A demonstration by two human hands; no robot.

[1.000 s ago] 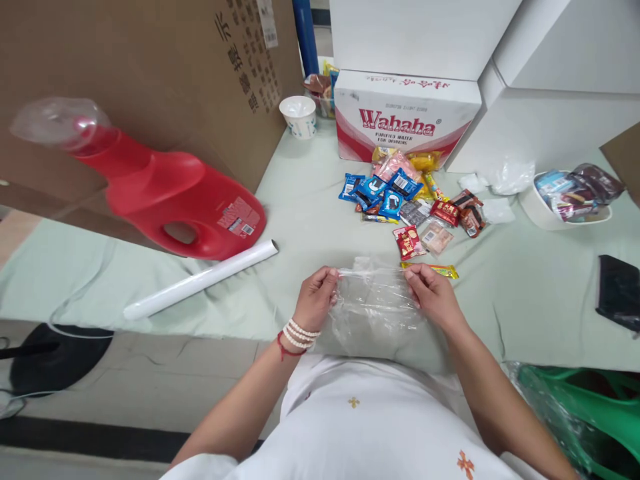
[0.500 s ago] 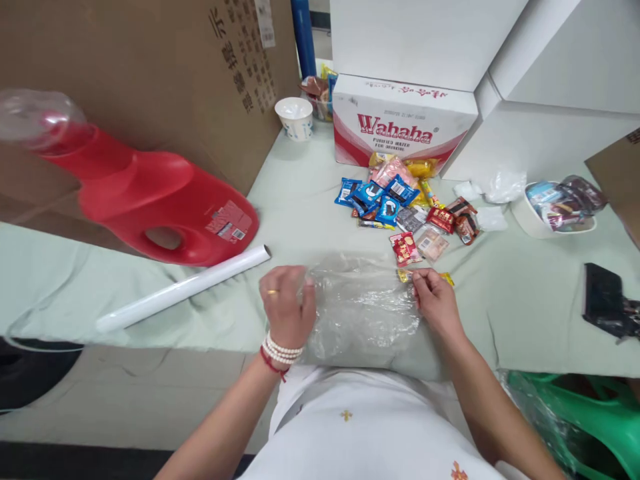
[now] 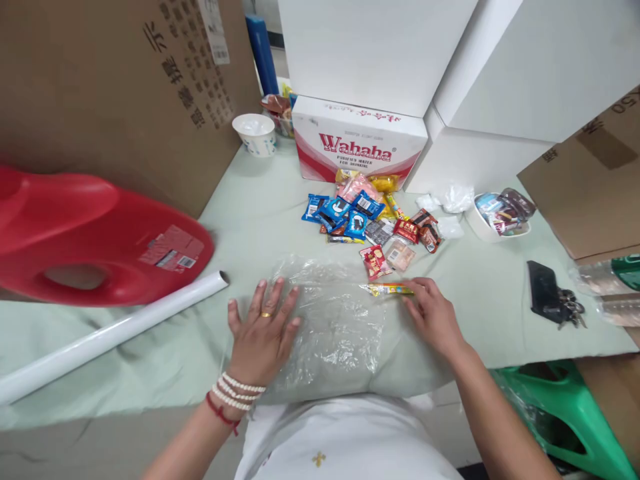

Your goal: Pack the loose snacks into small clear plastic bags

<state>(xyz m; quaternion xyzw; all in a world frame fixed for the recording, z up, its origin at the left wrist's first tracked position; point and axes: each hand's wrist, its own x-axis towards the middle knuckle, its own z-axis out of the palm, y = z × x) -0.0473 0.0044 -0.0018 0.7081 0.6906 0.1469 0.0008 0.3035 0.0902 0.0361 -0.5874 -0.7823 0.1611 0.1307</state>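
Note:
A clear plastic bag point(image 3: 335, 313) lies flat on the pale green cloth point(image 3: 260, 220) right in front of me. My left hand point(image 3: 263, 330) rests on its left edge with fingers spread flat; it wears a gold ring and bead bracelets. My right hand point(image 3: 431, 313) lies at the bag's right side, fingertips touching a thin yellow snack stick point(image 3: 387, 289) that lies across the bag's upper right corner. A pile of small snack packets point(image 3: 367, 217), blue, red and yellow, sits just beyond the bag.
A red detergent jug point(image 3: 95, 237) lies on its side at left with a white paper roll point(image 3: 115, 330) in front. Behind stand a Wahaha carton point(image 3: 357, 143), paper cup point(image 3: 256, 133), white boxes and cardboard. A bowl of snacks point(image 3: 495, 217), black wallet with keys point(image 3: 547, 293) at right; green stool point(image 3: 560, 413).
The bag was held up by its top edge in both hands; now it lies flat. My left hand opened and pressed down on it, my right hand moved to the yellow stick. View shifted right.

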